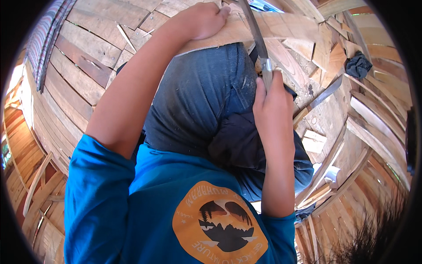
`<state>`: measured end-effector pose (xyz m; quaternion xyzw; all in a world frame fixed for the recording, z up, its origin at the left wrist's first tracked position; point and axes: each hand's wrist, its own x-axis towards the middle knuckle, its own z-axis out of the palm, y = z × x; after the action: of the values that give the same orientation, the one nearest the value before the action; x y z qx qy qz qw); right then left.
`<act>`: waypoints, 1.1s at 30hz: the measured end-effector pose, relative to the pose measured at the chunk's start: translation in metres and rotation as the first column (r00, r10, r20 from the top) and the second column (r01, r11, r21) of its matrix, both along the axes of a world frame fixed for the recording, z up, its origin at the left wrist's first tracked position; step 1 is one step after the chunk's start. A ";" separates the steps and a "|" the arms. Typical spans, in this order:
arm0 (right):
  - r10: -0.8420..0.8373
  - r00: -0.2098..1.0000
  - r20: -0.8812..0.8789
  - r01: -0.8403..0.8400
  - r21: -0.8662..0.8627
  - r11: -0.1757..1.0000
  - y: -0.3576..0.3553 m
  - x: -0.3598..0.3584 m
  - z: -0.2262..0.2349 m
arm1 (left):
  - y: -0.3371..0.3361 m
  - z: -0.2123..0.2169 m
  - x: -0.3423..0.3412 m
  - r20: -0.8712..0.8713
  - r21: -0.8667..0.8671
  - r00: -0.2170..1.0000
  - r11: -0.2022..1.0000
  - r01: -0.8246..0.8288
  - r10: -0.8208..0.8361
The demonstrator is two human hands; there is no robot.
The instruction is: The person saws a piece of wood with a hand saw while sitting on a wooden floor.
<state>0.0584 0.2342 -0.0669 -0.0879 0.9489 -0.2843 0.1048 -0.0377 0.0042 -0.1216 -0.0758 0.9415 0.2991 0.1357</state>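
A person in a blue short-sleeved shirt (101, 207) with a round orange print (220, 222) sits on a floor of wooden boards (85, 44), seen from above, dark trousers (189, 92) filling the middle of the scene. Past the bent leg, at the far centre, a pale wooden plank (233, 33) runs crosswise, left to right, its near edge against the trousers in this view. The left hand (204, 20) is closed over the left part of the plank, fingers curled at its far edge. The right hand (273, 94), nearer and to the right, is wrapped around the handle of a long dark knife (256, 33), thumb and forefinger stretched along it toward a shiny metal collar (266, 64). The blade points away and crosses over the plank, to the right of the left hand; whether it touches the wood is unclear. To the right, a second long blade (325, 93) lies on the floor at a slant, with a crumpled dark cloth (358, 65) beyond it and a pale square piece of wood (313, 141) nearer. Loose wood offcuts (332, 61) surround them. A striped cloth (46, 39) is at the far left, and a thin stick (126, 38) lies between it and the left hand.
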 end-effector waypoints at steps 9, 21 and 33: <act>0.001 1.000 0.016 -0.001 0.040 0.999 -0.014 -0.012 0.005 | -0.001 -0.020 -0.004 -0.073 -0.029 0.997 0.999 0.031 -0.033; -0.104 0.992 -0.067 0.098 -0.091 0.991 0.011 0.010 0.020 | 0.004 0.007 0.016 0.021 0.028 0.999 0.999 -0.045 0.044; -0.249 0.968 0.006 0.240 -0.296 0.924 0.041 0.020 0.025 | 0.021 0.052 0.047 -0.067 -0.461 0.997 0.887 0.009 -0.045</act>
<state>0.0782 0.2754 -0.0417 0.0119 0.9009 -0.4320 0.0394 0.0091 0.0257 -0.0697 -0.0813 0.9910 0.0682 0.0821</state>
